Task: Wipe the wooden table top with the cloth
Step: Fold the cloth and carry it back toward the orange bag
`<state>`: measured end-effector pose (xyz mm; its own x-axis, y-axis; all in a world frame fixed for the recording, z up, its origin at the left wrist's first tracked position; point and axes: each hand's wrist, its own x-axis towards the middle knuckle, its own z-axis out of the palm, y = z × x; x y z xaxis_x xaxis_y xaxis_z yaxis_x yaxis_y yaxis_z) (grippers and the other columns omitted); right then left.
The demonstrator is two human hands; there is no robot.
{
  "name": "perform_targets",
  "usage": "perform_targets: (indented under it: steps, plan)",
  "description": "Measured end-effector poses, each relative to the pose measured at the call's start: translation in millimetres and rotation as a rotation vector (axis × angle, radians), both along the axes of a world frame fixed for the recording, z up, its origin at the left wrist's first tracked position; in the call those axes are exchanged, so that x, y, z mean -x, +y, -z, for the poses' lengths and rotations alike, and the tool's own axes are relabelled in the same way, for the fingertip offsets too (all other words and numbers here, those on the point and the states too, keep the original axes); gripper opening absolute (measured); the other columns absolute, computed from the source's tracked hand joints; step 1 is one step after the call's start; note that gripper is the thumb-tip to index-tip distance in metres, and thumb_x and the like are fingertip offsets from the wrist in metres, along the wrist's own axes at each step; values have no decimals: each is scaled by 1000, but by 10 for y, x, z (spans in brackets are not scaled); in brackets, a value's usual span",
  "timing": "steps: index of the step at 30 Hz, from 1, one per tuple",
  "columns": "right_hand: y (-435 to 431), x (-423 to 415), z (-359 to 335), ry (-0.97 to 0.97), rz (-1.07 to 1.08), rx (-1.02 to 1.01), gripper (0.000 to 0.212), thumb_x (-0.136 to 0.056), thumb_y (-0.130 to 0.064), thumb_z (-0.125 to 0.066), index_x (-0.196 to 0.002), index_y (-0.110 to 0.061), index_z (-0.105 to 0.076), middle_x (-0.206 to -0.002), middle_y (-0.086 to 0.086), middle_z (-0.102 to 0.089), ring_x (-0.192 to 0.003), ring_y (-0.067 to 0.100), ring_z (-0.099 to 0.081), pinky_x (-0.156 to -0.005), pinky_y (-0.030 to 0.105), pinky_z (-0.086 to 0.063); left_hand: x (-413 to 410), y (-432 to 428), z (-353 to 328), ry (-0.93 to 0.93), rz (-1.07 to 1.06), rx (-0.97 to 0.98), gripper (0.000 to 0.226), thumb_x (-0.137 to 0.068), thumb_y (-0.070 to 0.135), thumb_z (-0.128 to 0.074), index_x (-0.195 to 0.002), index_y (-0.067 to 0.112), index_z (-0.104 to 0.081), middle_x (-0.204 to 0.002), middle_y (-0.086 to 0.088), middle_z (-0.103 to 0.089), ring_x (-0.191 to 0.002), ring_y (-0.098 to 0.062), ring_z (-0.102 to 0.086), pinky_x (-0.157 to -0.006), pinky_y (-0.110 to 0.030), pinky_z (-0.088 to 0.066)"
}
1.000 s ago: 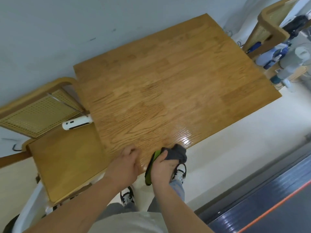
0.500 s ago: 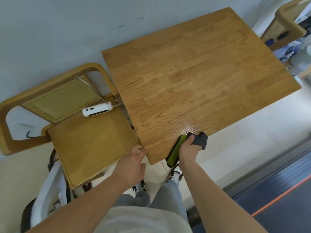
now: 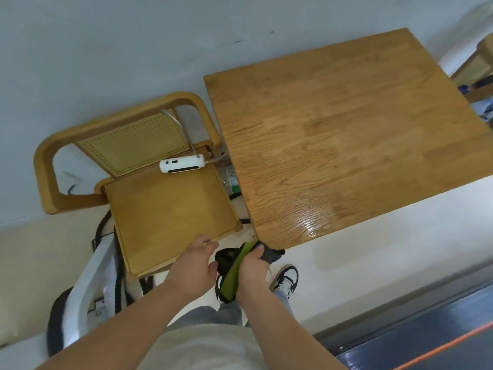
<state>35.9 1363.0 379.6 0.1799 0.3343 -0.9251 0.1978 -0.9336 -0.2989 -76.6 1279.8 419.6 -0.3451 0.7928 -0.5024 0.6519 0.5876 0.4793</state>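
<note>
Sliding left along the near edge since half a second ago, the right hand (image 3: 253,271) has brought the cloth (image 3: 232,279) to the near left corner of the wooden table top (image 3: 333,142). Its fingers are curled tight round the cloth. The cloth's green strip runs lengthwise from that corner back toward the person, its near end slanting left, with a dark grey fold bunched at the corner. The left hand (image 3: 193,265) is just beside it, fingers loosely bent; whether its thumb touches the cloth, I cannot tell. A white device (image 3: 182,164) lies on the chair (image 3: 165,209).

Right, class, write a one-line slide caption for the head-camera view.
Right hand grips a grey-and-green cloth at the near corner of the glossy wooden table top, left hand beside it.
</note>
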Motion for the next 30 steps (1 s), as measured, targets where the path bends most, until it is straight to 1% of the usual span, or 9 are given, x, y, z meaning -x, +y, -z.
perform_targets:
  steps: [3,5,9,13,16,20,24,28,30]
  plan:
    - [-81,-62,-291,385,32,176,76,-98,-72,-34,-131,-10,-63,-117,21,-72,-107,38,-70,-93,51,-57,48,-69,-132,-153,-157,-18,50,-95,3,-56,-143,15,-56,-146,0,-48,-120,-18,-56,-103,-25,-44]
    - [-10,-163,-475,592,12,214,83,-93,-79,-38,-122,-9,-73,-117,25,-73,-107,41,-72,-84,51,-61,63,-59,-317,-411,-383,6,52,-90,-5,-51,-133,21,-64,-134,0,-62,-116,-18,-60,-99,-29,-49]
    - [359,-304,-844,819,-93,122,85,-87,-82,-49,-138,-15,-64,-139,23,-62,-127,41,-60,-109,59,-46,61,81,-701,-942,-828,-7,52,-89,-14,-39,-127,10,-66,-122,-18,-71,-113,-37,-65,-90,-48,-58]
    - [642,-401,-1148,988,-184,62,87,-90,-77,-51,-148,-12,-52,-153,22,-48,-142,41,-46,-121,60,-28,-40,108,-918,-1246,-965,-230,39,-105,22,-41,-130,4,-64,-124,-16,-71,-113,-32,-66,-89,-46,-56]
    - [740,-444,-1324,967,-279,-8,65,-99,-55,-58,-147,-11,-53,-153,22,-49,-141,40,-46,-118,59,-33,-82,158,-1014,-1109,-807,-232,35,-97,40,-64,-120,14,-71,-118,-9,-75,-114,-27,-68,-103,-48,-52]
    - [856,-512,-1537,949,-467,-52,50,-102,-35,-61,-146,-14,-53,-149,20,-53,-138,40,-51,-112,61,-41,-102,260,-1244,-857,-686,-355,21,-80,46,-82,-80,27,-72,-85,-2,-73,-82,-17,-69,-76,-35,-54]
    - [1087,-672,-1624,944,-642,-93,49,-93,-2,-61,-142,-10,-57,-141,24,-59,-129,42,-57,-105,58,-49,-166,320,-1440,-826,-734,-487,20,-83,45,-81,-88,27,-74,-89,0,-74,-86,-16,-70,-70,-27,-55]
    - [1256,-803,-1737,820,-751,-194,52,-85,15,-50,-127,-12,-68,-123,26,-68,-112,44,-66,-94,55,-57,-408,429,-1442,-256,-746,-398,28,-87,42,-79,-112,44,-66,-110,24,-65,-105,0,-60,-84,-22,-53]
    - [1295,-845,-1818,794,-856,-220,48,-86,13,-49,-120,-13,-72,-112,23,-71,-101,40,-68,-78,44,-61,-591,560,-1520,-451,-733,-424,24,-89,53,-72,-113,48,-68,-113,20,-69,-106,-4,-65,-83,-26,-59]
